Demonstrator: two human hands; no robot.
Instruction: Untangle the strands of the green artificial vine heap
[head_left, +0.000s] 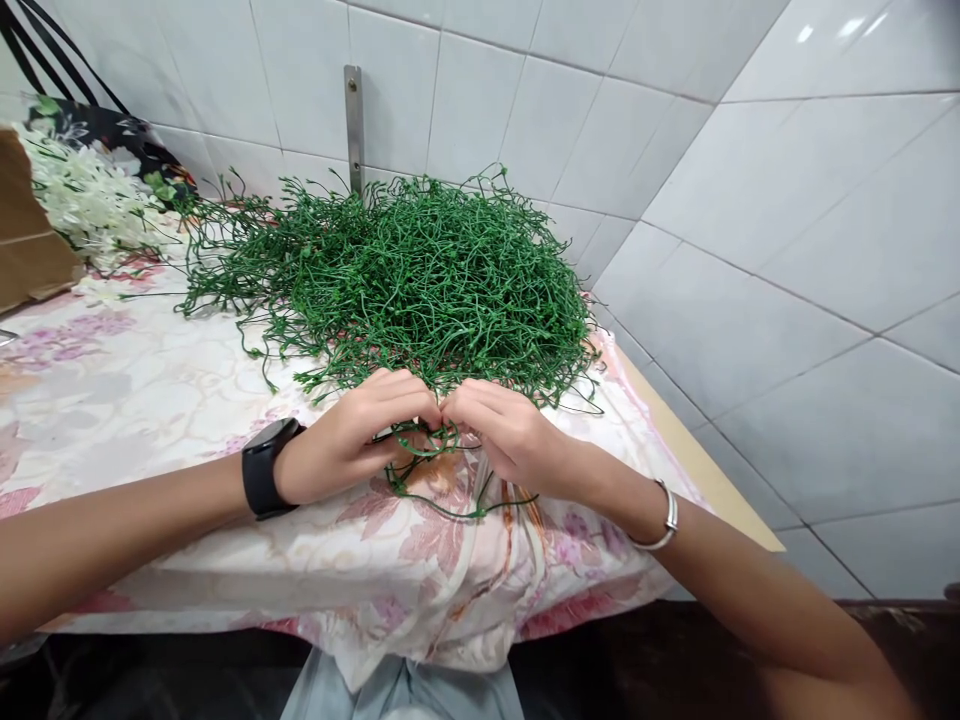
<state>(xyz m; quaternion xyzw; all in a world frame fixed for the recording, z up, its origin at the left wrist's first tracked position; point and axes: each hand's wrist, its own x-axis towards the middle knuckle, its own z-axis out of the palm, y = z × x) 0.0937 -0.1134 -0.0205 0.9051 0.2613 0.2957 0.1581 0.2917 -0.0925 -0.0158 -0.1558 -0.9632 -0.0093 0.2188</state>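
A large tangled heap of thin green plastic stems lies on the flowered tablecloth. Just in front of it, my left hand and my right hand meet, fingertips close together. Both are closed in a pinch on a green artificial stem, which curls between them. More of the stem hangs below onto the cloth. Exactly where the fingertips grip is partly hidden by the fingers. A black watch is on my left wrist, a silver bangle on my right.
White artificial flowers and a cardboard box stand at the left, with a dark bag behind. Tiled walls close off the back and right. A metal strip is fixed to the back wall. The table's front edge is near me.
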